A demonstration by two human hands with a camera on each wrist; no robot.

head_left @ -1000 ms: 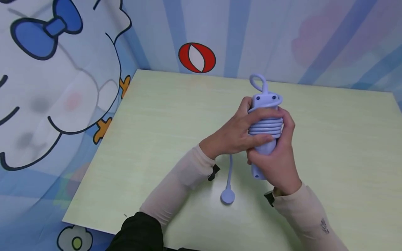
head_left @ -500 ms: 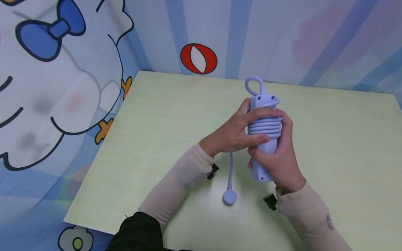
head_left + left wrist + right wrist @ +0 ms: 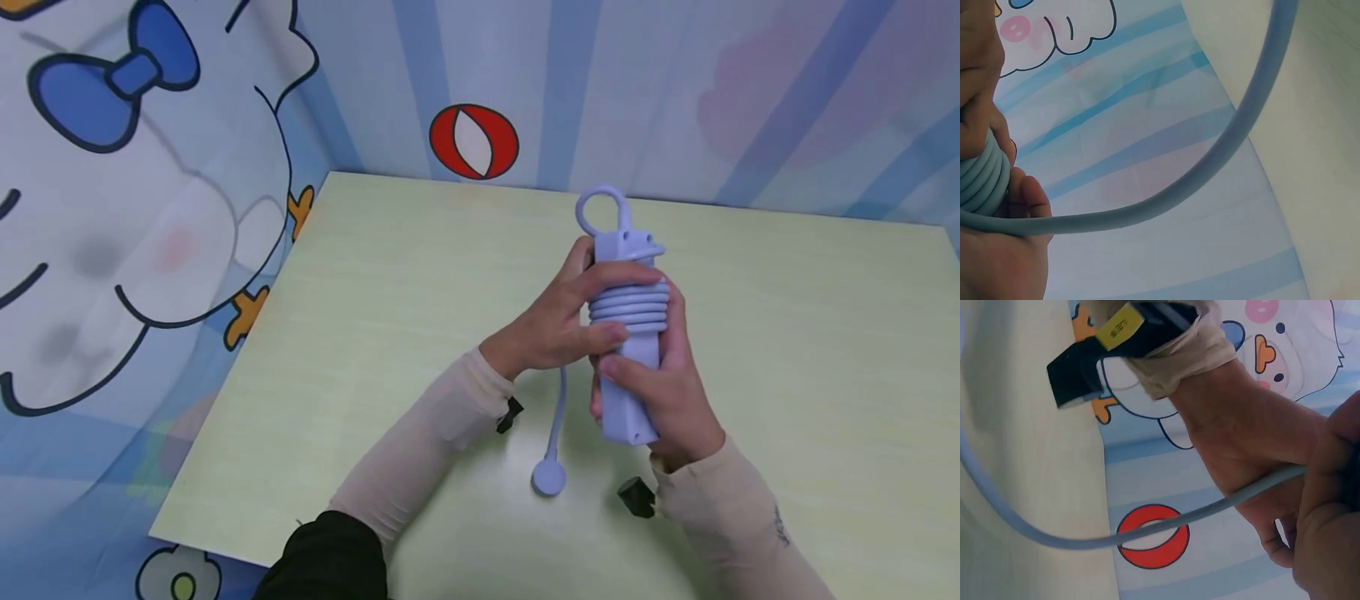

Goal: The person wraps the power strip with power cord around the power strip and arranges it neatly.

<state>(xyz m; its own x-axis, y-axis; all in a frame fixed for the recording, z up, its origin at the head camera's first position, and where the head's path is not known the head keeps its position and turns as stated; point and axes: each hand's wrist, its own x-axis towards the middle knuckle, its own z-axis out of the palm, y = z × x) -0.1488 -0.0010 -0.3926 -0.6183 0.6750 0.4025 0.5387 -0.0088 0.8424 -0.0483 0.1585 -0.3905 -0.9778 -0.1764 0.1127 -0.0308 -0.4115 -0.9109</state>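
A lavender power strip (image 3: 630, 396) is held up over the table, long side nearly upright. Its cord (image 3: 628, 308) is wound in several turns round the middle, and a loop of it (image 3: 600, 193) sticks out at the top. My left hand (image 3: 551, 325) grips the wound part from the left, index finger and thumb across the coils. Lower down, my right hand (image 3: 682, 404) holds the strip from the right, thumb on its front. A tail of cord (image 3: 1141, 211) hangs below the left hand, ending in a round plug (image 3: 549, 477). The strip's back is hidden.
Underneath is a pale wooden table (image 3: 405, 267). Cartoon-printed sheets (image 3: 495, 50) rise behind it and at the left. A black wrist camera (image 3: 637, 497) sits by the right sleeve, another (image 3: 510, 415) by the left.
The power strip has turned slightly in the hands and shifted a little left, its lower end now further down. The top loop has swung left. Both hands keep their hold.
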